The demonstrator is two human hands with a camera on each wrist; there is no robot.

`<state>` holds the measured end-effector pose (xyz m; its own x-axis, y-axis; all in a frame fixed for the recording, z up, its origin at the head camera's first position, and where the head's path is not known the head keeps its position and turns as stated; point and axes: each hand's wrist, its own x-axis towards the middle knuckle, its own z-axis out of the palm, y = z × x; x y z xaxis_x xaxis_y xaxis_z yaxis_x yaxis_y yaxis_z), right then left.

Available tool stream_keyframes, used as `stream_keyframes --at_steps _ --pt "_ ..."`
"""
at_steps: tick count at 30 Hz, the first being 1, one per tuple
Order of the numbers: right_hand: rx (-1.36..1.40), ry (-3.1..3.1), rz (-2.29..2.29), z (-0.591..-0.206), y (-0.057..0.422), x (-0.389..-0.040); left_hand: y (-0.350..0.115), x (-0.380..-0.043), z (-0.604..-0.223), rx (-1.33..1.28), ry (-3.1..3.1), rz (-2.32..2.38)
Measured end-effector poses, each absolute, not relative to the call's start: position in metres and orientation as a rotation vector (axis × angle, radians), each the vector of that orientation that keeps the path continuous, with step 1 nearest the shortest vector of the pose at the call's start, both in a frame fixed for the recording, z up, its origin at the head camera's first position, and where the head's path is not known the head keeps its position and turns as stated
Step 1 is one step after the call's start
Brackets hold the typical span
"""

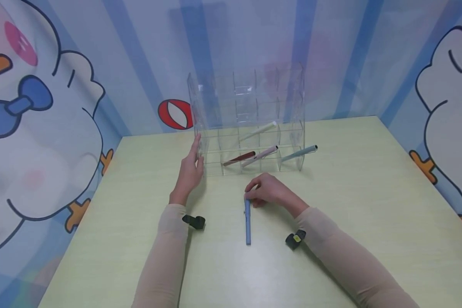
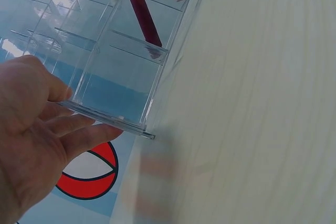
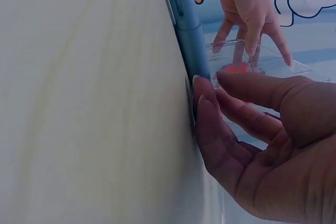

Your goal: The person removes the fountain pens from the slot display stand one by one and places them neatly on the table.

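Observation:
A clear plastic pen rack (image 1: 215,143) with rows of compartments stands at the back of the table. My left hand (image 1: 188,171) holds its left side wall, with the thumb on one face and the fingers (image 2: 86,140) along the other. A blue pen (image 1: 248,224) lies lengthwise on the table in front of the rack. My right hand (image 1: 267,190) pinches its far end between thumb and fingers (image 3: 212,124). Leaning in the rack are a dark red pen (image 1: 238,158), a pale pink pen (image 1: 261,156), a grey-green pen (image 1: 299,153) and, one row higher, a white pen (image 1: 259,131).
The pale wood-grain table (image 1: 369,205) reaches back to a blue striped backdrop (image 1: 246,34) with cartoon birds. The grey-green pen sticks out past the rack's right side. Black wrist cameras (image 1: 194,221) are worn on both sleeved forearms.

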<state>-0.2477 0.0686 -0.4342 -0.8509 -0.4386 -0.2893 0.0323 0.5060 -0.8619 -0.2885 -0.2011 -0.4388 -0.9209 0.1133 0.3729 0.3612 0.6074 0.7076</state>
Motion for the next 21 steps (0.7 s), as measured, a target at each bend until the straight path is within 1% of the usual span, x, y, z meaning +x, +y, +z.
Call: stream_keyframes --at_steps 5,11,21 --pt "-0.361 2.292 -1.312 -0.425 0.074 -0.249 -0.201 -0.289 -0.439 -0.379 -2.545 -1.209" --pt "-0.352 2.268 -1.381 -0.403 0.083 -0.250 -0.200 -0.289 -0.436 -0.324 -2.571 -1.192" --pt "-0.310 2.251 -1.488 -0.380 0.093 -0.253 -0.203 -0.288 -0.421 -0.301 -2.587 -1.200"
